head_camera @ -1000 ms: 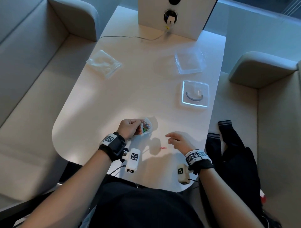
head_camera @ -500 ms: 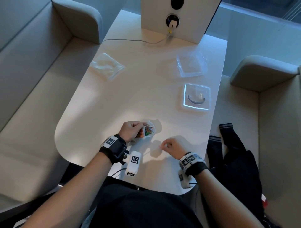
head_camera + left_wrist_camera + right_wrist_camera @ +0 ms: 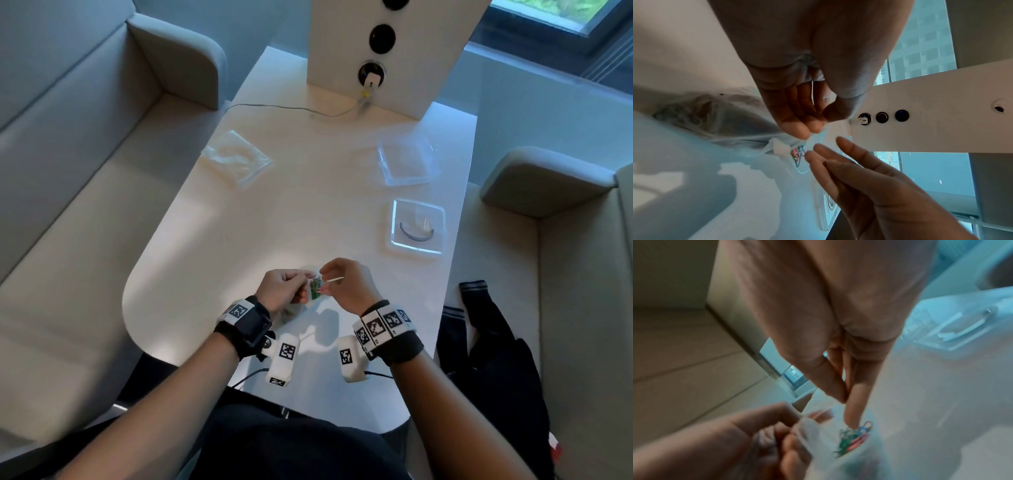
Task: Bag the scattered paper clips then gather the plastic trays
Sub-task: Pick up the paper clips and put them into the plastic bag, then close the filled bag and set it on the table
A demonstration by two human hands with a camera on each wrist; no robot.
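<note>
A: The left hand (image 3: pixel 285 286) is pinching the mouth of a small clear plastic bag (image 3: pixel 830 441), thumb and curled fingers gripping the thin crinkled film just above the near edge of the pale, smooth table (image 3: pixel 308 192).

B: And the right hand (image 3: pixel 346 282) is meeting it there: thumb and forefinger are closing together at the bag's opening, fingertip reaching down onto the clips. Whether a clip is sitting between those fingers, I cannot tell.

A: The paper clips (image 3: pixel 854 437) are lying bunched inside the bag, a tangle of green, red and blue coated wire loops.

B: Farther out on the right, two clear plastic trays are sitting apart. The nearer square tray (image 3: pixel 417 228) is showing rounded corners and a curved dark piece inside it.

A: The far tray (image 3: pixel 407 164) is looking thinner and glossier. Across on the left, a flat crinkly transparent bag (image 3: pixel 236 157) is lying on the tabletop.

B: A thin white cable (image 3: pixel 291 109) is trailing from a round socket in the white upright panel (image 3: pixel 394 51) at the table's far end.
</note>
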